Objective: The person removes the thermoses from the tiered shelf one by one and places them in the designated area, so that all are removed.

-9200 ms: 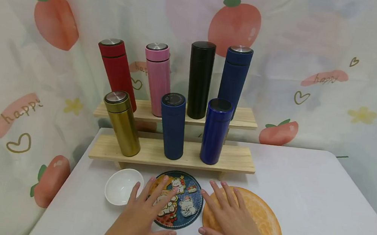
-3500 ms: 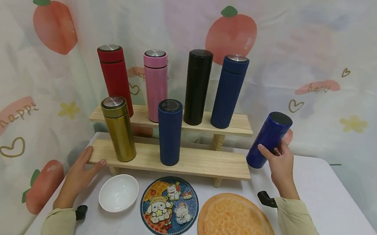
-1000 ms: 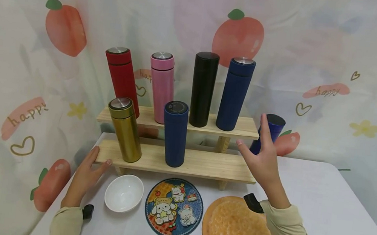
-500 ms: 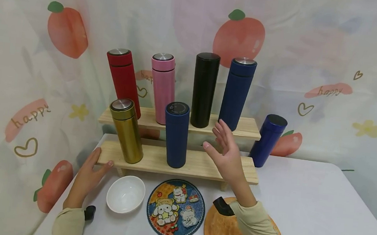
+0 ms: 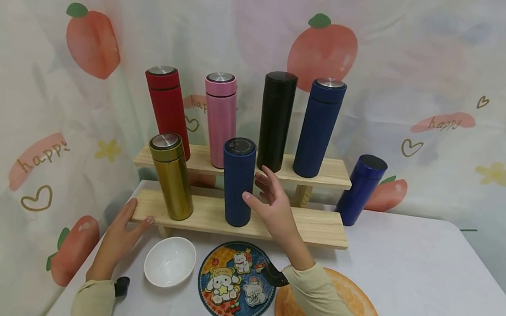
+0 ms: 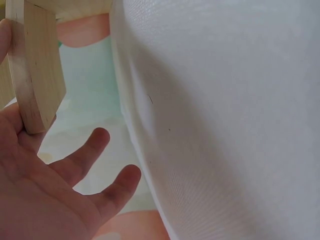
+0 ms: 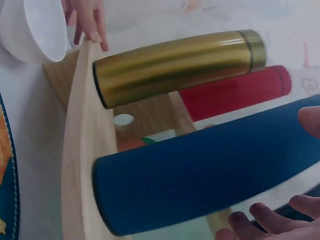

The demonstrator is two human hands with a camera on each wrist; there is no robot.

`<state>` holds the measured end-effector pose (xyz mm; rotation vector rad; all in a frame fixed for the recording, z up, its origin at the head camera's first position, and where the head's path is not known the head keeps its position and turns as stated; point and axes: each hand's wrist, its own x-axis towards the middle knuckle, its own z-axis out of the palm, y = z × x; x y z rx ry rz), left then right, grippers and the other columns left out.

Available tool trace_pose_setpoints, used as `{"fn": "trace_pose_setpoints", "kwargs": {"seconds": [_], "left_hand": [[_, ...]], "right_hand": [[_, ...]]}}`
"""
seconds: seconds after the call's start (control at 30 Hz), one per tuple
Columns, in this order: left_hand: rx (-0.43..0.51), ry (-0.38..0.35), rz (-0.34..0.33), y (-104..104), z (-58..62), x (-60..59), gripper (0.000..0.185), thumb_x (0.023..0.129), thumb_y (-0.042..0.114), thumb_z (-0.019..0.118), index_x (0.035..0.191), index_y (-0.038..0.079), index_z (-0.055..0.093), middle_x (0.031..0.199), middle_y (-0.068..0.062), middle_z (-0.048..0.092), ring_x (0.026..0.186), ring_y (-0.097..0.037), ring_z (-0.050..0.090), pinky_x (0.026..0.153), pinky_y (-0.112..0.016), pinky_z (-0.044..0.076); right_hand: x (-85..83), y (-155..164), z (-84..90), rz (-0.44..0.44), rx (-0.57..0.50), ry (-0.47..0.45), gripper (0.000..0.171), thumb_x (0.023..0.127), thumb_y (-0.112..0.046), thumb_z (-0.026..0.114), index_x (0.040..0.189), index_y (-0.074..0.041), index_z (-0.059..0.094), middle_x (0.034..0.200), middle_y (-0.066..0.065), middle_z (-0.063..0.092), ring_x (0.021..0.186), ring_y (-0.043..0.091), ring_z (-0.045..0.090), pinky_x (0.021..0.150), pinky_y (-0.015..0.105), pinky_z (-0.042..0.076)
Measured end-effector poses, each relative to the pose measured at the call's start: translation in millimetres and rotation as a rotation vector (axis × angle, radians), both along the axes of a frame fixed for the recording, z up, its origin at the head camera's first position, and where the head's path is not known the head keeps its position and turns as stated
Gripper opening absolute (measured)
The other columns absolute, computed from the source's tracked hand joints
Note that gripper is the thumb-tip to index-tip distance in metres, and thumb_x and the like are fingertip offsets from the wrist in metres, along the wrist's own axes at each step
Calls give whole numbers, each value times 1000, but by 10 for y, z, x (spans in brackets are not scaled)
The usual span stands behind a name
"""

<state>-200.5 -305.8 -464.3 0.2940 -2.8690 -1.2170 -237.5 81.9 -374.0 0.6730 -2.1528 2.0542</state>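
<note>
A matte dark blue bottle point(image 5: 237, 187) point(image 7: 210, 175) stands mid-way along the lower wooden shelf point(image 5: 310, 227). My right hand point(image 5: 261, 189) is open just to its right, fingers spread, thumb tip at the bottle's side. In the right wrist view the fingers point(image 7: 270, 220) lie beside the bottle, not closed round it. My left hand point(image 5: 130, 215) point(image 6: 50, 190) rests with straight fingers against the shelf's left end point(image 6: 35, 75). A gold bottle point(image 5: 170, 178) point(image 7: 175, 60) stands near that end.
The upper shelf point(image 5: 331, 173) carries red point(image 5: 166, 109), pink point(image 5: 219, 116), black point(image 5: 276, 119) and navy point(image 5: 317, 126) bottles. A glossy blue bottle point(image 5: 360, 191) stands on the table right of the shelves. In front lie a white bowl point(image 5: 169, 268), a cartoon mat point(image 5: 234, 283) and an orange mat point(image 5: 357, 310).
My right hand has let go of the glossy blue bottle, now standing on the table, and swept left to the matte dark blue bottle. The left hand has stayed on the shelf end.
</note>
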Motion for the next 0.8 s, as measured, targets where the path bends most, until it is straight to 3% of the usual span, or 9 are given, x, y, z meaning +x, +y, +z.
{"fn": "trace_pose_setpoints", "kwargs": {"seconds": [0.2, 0.4, 0.8], "left_hand": [[4, 7, 2, -9, -27, -6, 107, 101, 69, 60, 173, 13, 5, 179, -16, 1, 161, -47, 6, 124, -70, 13], [0, 15, 2, -5, -44, -4, 105, 101, 68, 60, 173, 13, 6, 179, -16, 3, 161, -47, 7, 124, -70, 13], [-25, 32, 11, -11, -23, 5, 102, 103, 66, 60, 173, 12, 8, 178, -18, 7, 161, -48, 10, 123, -71, 15]], "right_hand": [[-118, -156, -68, 38, -17, -73, 83, 99, -20, 73, 168, -8, 29, 163, 23, 44, 146, 41, 48, 121, 57, 38], [-136, -239, -111, 12, 13, -114, 85, 98, -17, 76, 168, -5, 29, 162, 22, 45, 146, 43, 47, 119, 61, 38], [-127, -239, -154, -48, 17, -75, 78, 96, -13, 80, 163, -3, 42, 154, 20, 56, 137, 40, 57, 114, 58, 46]]}}
